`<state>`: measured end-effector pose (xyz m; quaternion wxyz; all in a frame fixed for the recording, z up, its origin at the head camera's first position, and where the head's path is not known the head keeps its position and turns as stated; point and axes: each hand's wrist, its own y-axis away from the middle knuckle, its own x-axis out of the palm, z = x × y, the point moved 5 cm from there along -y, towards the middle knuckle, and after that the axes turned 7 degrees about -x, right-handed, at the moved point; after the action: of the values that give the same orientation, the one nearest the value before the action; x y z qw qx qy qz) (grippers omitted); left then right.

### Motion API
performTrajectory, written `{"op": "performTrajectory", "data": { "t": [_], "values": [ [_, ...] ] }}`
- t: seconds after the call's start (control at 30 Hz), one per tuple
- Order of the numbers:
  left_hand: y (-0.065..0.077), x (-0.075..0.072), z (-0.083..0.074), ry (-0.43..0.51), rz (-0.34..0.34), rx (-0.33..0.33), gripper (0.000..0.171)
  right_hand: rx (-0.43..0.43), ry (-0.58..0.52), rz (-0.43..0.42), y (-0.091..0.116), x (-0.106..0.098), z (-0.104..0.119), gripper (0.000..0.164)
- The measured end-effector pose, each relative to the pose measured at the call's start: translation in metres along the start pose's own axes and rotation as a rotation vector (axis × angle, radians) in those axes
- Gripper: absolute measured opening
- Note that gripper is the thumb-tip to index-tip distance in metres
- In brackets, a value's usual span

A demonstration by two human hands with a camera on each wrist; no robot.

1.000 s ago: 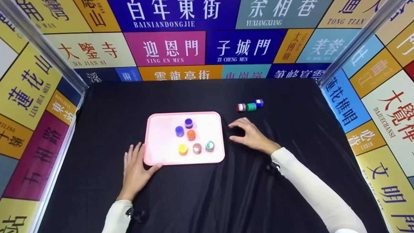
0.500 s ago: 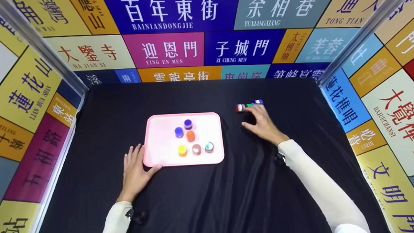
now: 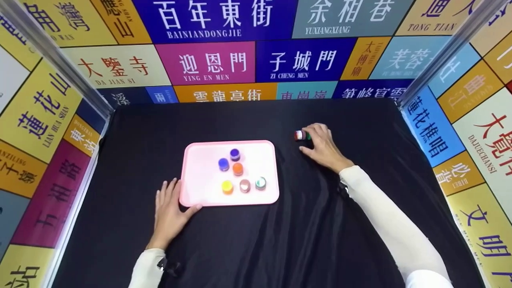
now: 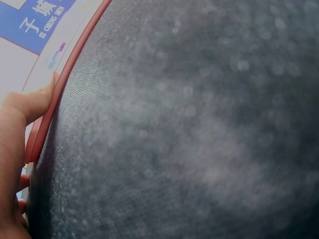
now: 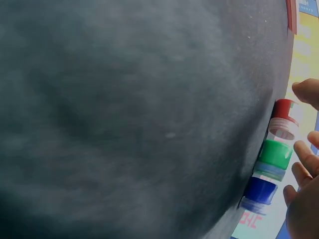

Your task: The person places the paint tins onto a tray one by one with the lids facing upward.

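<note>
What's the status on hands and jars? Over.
Left hand touching pink tray. Right hand beside three off-tray jars, nothing gripped. Six jars aboard. No obstruction visible.

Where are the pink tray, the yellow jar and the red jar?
Pink tray (image 3: 201,172), head view: its bare inside.
Yellow jar (image 3: 227,187), head view: its yellow top.
Red jar (image 5: 285,110), right wrist view: its red part.

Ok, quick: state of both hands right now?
Left hand: open, touching a corner of the pink tray.
Right hand: open, close to the small pots, gripping none.
</note>
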<state>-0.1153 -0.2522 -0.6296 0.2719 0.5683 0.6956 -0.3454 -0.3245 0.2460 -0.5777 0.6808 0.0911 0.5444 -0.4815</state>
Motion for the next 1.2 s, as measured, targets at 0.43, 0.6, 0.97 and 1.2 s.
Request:
{"op": "performTrajectory", "data": {
  "t": [0.43, 0.6, 0.97, 1.2],
  "values": [
    [-0.001, 0.003, 0.001, -0.003, 0.017, -0.008, 0.106, 0.040, 0.046, 0.054, -0.014, 0.006, -0.009, 0.055],
    [-0.002, 0.002, 0.000, -0.008, 0.018, -0.004, 0.106, 0.073, 0.064, 0.059, -0.020, 0.008, -0.011, 0.050],
    [-0.002, 0.000, 0.000, -0.012, 0.007, 0.005, 0.107, 0.113, 0.099, 0.081, -0.033, 0.013, -0.004, 0.037],
    [-0.001, -0.001, 0.002, -0.019, 0.021, -0.012, 0.108, 0.105, 0.020, 0.056, -0.037, 0.012, 0.009, 0.033]
  ]
}}
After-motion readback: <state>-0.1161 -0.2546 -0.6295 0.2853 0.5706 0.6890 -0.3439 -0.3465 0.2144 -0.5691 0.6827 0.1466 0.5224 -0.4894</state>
